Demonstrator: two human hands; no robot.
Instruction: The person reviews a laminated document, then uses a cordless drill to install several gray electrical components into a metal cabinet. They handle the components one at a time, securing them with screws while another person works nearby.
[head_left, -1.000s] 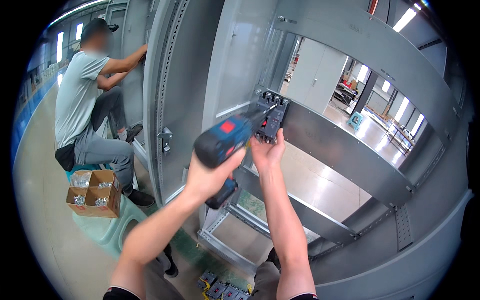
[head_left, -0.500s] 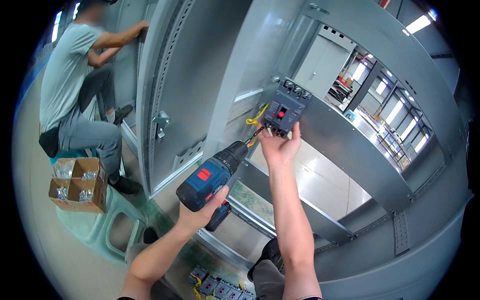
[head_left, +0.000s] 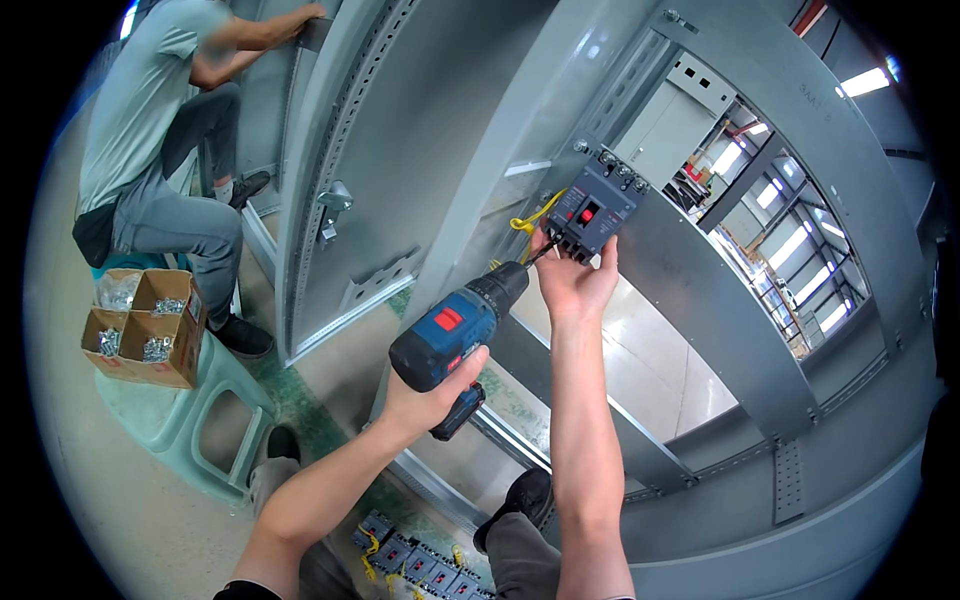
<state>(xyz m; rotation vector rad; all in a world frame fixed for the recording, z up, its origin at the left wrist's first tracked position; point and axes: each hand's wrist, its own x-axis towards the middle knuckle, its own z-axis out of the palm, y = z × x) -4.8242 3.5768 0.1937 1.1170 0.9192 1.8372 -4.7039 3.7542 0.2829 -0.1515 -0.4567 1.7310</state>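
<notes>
My left hand [head_left: 432, 402] is wrapped round the handle of a blue and black cordless drill [head_left: 446, 334]. The drill points up and to the right, its thin dark bit [head_left: 541, 252] reaching the lower left edge of a circuit breaker. This dark grey circuit breaker [head_left: 597, 208] has a red toggle and lies tilted against a grey metal crossbar. From below, my right hand [head_left: 577, 287] holds its lower end, thumb on the right side and fingers partly hidden underneath. A yellow cord [head_left: 540, 212] hangs at the breaker's left side.
Grey cabinet framing [head_left: 700, 290] surrounds the breaker. To the left, a cardboard box [head_left: 150, 345] of metal fasteners sits on a pale green stool [head_left: 200, 395]. Behind it another person [head_left: 150, 150] works at a panel. More breakers [head_left: 420, 562] with yellow cords lie on the floor.
The whole view has shifted, so drill, breaker and both hands appear further right and slightly higher. Both hands keep their holds, and the bit stays at the breaker's lower edge.
</notes>
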